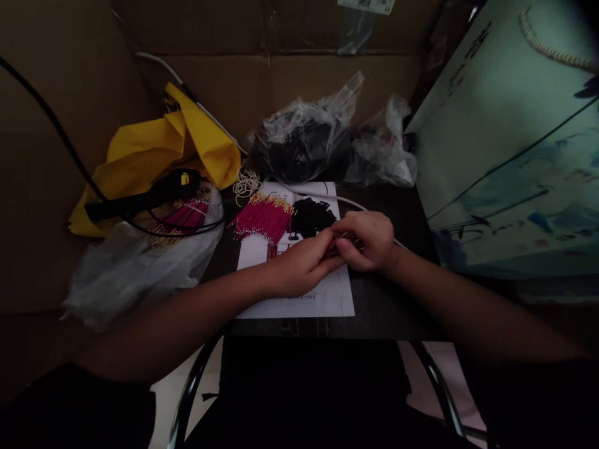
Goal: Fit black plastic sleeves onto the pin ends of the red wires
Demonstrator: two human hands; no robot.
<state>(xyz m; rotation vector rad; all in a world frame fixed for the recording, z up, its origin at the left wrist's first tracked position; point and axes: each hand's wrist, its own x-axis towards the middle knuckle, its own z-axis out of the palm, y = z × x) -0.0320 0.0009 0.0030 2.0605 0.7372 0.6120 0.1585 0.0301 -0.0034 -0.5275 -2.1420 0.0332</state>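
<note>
Yellow material [140, 140], one piece, is lying at left; one bundle of magenta strands [266, 219] is resting partly on one white sheet [334, 302], one heap of black pieces [311, 215] beside it. Left hand [304, 265] and right hand [369, 239] are meeting near the sheet's right edge, clasping gold-tipped pieces [352, 237] between them; fingers are hiding the exact count.
</note>
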